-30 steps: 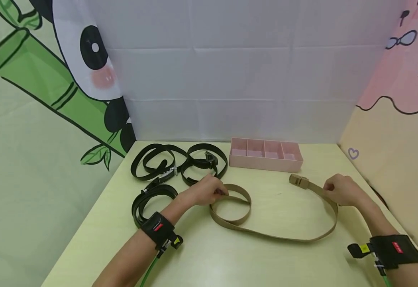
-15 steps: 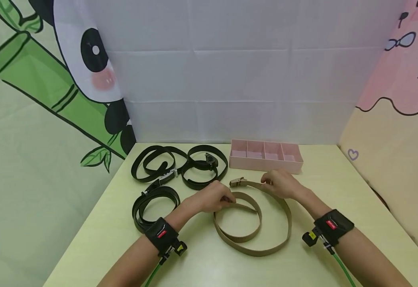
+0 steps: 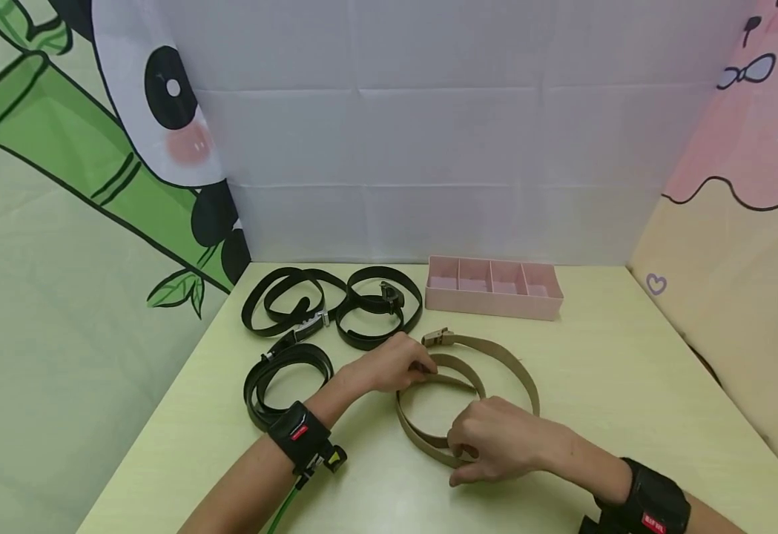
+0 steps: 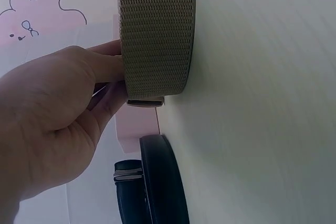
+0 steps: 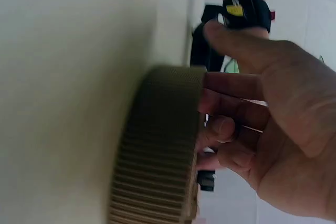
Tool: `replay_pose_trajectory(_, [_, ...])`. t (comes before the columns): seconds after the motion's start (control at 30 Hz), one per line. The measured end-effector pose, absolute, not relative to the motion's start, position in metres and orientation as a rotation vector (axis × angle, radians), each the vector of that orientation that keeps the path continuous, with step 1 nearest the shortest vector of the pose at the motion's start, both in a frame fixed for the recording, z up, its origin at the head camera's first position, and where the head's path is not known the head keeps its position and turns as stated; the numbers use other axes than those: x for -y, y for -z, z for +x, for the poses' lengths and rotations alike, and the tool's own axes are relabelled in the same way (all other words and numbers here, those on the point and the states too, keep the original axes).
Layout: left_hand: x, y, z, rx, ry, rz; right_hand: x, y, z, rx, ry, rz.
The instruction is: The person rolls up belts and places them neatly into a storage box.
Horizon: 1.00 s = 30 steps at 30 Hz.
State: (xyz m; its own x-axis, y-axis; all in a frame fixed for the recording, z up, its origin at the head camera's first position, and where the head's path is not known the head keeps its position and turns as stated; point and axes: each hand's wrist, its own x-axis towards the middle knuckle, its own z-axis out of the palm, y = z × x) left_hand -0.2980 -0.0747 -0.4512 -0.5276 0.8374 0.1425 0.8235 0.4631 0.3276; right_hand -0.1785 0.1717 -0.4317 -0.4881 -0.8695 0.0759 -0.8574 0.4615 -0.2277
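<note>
Standing on edge in loose loops, the tan belt (image 3: 498, 353) was spread near the middle of the counter (image 3: 629, 371), taken here as the centre of a clock face with twelve at the far edge. At ten o'clock its inner turn was pinched by the left hand (image 3: 394, 365), whose fingers (image 4: 107, 100) were closed on the webbing; this spot was probably gripped so that the inner loops would be anchored and not spring wide. At six o'clock the near side was met by the right hand (image 3: 498, 441). Its fingers were bent behind the band, while the thumb was held away, so the hand was only partly closed; how firmly the belt was taken there could not be told. Between eleven and twelve the buckle (image 3: 437, 337) was touched by neither hand, the belt's own width seeming enough to steady that end.

A black coil (image 3: 251, 389) was set at nine, and two more black belts (image 3: 417, 300) were grouped around ten, apparently so that room was left for the hands. Between twelve and one a pink box (image 3: 495, 302) with four compartments was placed well back, seemingly out of the arms' way.
</note>
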Motion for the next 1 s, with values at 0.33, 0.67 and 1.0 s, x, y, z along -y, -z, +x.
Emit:
replay_pose_trajectory(0.33, [0.077,0.45,-0.3,-2.639,-0.596,1.479,-0.211,0.433,-0.188,-2.688,0.332,-1.399])
replay_pose_trajectory(0.67, [0.08,0.448,-0.302,-2.614,-0.641,1.454,-0.304,0.43,-0.226,-2.921,0.197,-1.003])
replay_pose_trajectory(1.0, [0.074,0.45,-0.299,-2.654,-0.623,1.428,-0.278,0.425,-0.22,-2.93,0.17,-1.101])
